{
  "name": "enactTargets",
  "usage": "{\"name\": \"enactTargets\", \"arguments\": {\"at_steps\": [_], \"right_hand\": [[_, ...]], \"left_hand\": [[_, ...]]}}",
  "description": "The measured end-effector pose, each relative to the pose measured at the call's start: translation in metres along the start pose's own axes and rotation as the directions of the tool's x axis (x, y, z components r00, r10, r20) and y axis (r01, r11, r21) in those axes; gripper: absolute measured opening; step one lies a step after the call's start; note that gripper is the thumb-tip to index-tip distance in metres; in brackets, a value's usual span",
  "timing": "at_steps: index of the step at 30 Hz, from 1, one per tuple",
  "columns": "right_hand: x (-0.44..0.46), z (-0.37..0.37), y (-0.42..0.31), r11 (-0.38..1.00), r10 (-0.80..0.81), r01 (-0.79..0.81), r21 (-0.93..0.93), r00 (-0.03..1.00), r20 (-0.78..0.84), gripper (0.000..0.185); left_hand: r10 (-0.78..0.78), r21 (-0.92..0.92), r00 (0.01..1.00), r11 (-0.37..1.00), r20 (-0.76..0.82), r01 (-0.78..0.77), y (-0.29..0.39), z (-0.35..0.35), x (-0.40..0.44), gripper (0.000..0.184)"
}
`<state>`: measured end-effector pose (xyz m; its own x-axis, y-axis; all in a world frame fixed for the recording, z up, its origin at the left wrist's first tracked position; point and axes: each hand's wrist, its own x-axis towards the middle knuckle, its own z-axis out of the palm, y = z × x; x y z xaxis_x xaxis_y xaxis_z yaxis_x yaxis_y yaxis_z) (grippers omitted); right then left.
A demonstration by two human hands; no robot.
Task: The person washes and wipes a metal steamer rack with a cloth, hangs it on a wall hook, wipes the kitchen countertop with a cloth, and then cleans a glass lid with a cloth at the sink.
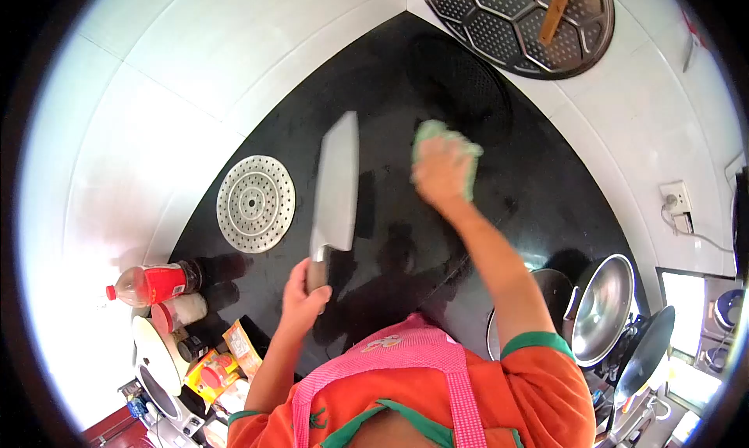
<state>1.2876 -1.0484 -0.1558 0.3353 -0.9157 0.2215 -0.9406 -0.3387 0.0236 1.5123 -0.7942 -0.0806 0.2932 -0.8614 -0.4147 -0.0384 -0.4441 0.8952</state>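
My left hand [299, 298] is wrapped round the handle of a cleaver [337, 184], whose broad blade points away from me above the black countertop [390, 81]. Under my right hand [443, 171] is a light green cloth [473, 158], pressed on the counter and partly covered by my fingers. Both the hand and the cloth are a little blurred. A round perforated metal steamer plate [256, 204] lies flat on the counter, to the left of the blade and apart from it.
A bottle with a red label [160, 284], a jar [179, 313] and several packets [218, 368] stand at the lower left. A steel pan [605, 310] and a dark wok [645, 353] are at the lower right. Against the back wall leans a large perforated tray [511, 30]. A wall socket [676, 202] holds a plugged cord.
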Motion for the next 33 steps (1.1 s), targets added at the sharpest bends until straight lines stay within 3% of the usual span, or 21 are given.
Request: {"name": "enactTargets", "arguments": {"at_steps": [1,2,4,5,6,8,9,10,11,12,13,14,15,17,19,21,23,26,30,32,33], "right_hand": [[-0.009,0.006,-0.036,0.987,-0.155,0.158,0.032,0.984,-0.083,0.047],[-0.009,-0.025,-0.062,0.949,-0.312,0.306,0.081,0.946,0.087,0.046],[-0.008,-0.088,-0.116,0.819,-0.573,0.473,0.325,0.707,0.414,0.043],[-0.054,-0.020,-0.114,0.497,-0.706,0.744,0.447,0.646,-0.291,0.039],[-0.057,0.004,-0.111,0.404,-0.702,0.732,0.548,0.632,-0.327,0.041],[-0.017,0.008,-0.085,0.469,-0.809,0.717,0.515,0.583,-0.076,0.044],[0.015,0.013,-0.068,0.571,-0.790,0.680,0.459,0.607,0.084,0.046],[0.045,0.034,-0.047,0.713,-0.644,0.614,0.340,0.764,-0.028,0.043],[0.092,0.005,-0.030,0.831,-0.535,0.480,0.280,0.827,0.171,0.039],[0.129,0.043,-0.004,0.862,-0.436,0.456,0.220,0.890,-0.135,0.022],[0.165,0.045,0.013,0.956,-0.216,0.200,0.213,0.975,0.051,0.028],[0.191,0.097,0.042,0.983,-0.160,0.167,0.070,0.983,-0.089,0.040],[0.214,0.101,0.045,0.988,0.085,-0.095,0.122,0.993,0.085,0.049],[0.254,0.089,0.014,0.942,0.258,-0.287,0.173,0.951,0.169,0.052],[0.281,0.120,-0.026,0.994,0.002,0.004,0.108,0.999,-0.055,0.053],[0.278,0.112,-0.089,0.968,-0.235,0.249,0.034,0.943,-0.235,0.053],[0.240,0.088,-0.143,0.914,-0.345,0.334,0.232,0.938,0.010,0.049],[0.146,0.056,-0.164,0.794,-0.549,0.523,0.310,0.836,-0.007,0.049],[0.016,0.033,-0.100,0.588,-0.662,0.603,0.539,0.742,-0.106,0.050],[0.017,-0.001,-0.049,0.799,-0.596,0.518,0.305,0.747,0.295,0.049],[0.011,0.005,-0.012,0.874,-0.468,0.425,0.237,0.867,0.171,0.045]], "left_hand": [[-0.050,-0.095,0.998,0.994,-0.032,0.047,0.008,-0.008,-0.003,0.061],[-0.062,-0.099,0.997,0.994,-0.056,0.056,0.019,-0.016,-0.003,0.058],[-0.043,-0.175,0.992,0.984,-0.121,0.021,0.032,-0.026,0.007,0.054],[-0.035,-0.238,0.986,0.971,-0.165,-0.006,0.035,-0.028,0.012,0.053],[-0.025,-0.236,0.978,0.972,-0.206,-0.024,0.041,-0.031,0.017,0.052],[0.022,-0.320,0.978,0.943,-0.207,-0.089,0.039,-0.043,0.025,0.052],[0.043,-0.357,0.974,0.926,-0.224,-0.123,0.037,-0.050,0.027,0.052],[0.047,-0.363,0.975,0.923,-0.219,-0.126,0.040,-0.056,0.026,0.054],[0.053,-0.366,0.972,0.921,-0.229,-0.136,0.039,-0.064,0.026,0.055],[0.062,-0.368,0.971,0.918,-0.230,-0.146,0.038,-0.071,0.028,0.056],[0.077,-0.370,0.972,0.915,-0.222,-0.157,0.038,-0.075,0.030,0.057],[0.054,-0.334,0.968,0.933,-0.246,-0.136,0.039,-0.078,0.034,0.056],[0.030,-0.293,0.964,0.950,-0.263,-0.110,0.041,-0.079,0.037,0.055],[-0.005,-0.251,0.959,0.966,-0.284,-0.070,0.040,-0.082,0.044,0.054],[-0.018,-0.256,0.957,0.965,-0.288,-0.059,0.037,-0.081,0.052,0.054],[-0.003,-0.244,0.965,0.968,-0.262,-0.064,0.041,-0.076,0.061,0.056],[0.007,-0.260,0.968,0.963,-0.251,-0.074,0.038,-0.073,0.067,0.056],[0.044,-0.247,0.980,0.965,-0.194,-0.092,0.034,-0.069,0.070,0.054],[0.038,-0.200,0.981,0.977,-0.192,-0.077,0.022,-0.059,0.062,0.051],[0.030,-0.171,0.984,0.983,-0.177,-0.061,0.019,-0.052,0.057,0.051],[0.031,-0.176,0.988,0.983,-0.150,-0.058,0.015,-0.048,0.055,0.050]]}}
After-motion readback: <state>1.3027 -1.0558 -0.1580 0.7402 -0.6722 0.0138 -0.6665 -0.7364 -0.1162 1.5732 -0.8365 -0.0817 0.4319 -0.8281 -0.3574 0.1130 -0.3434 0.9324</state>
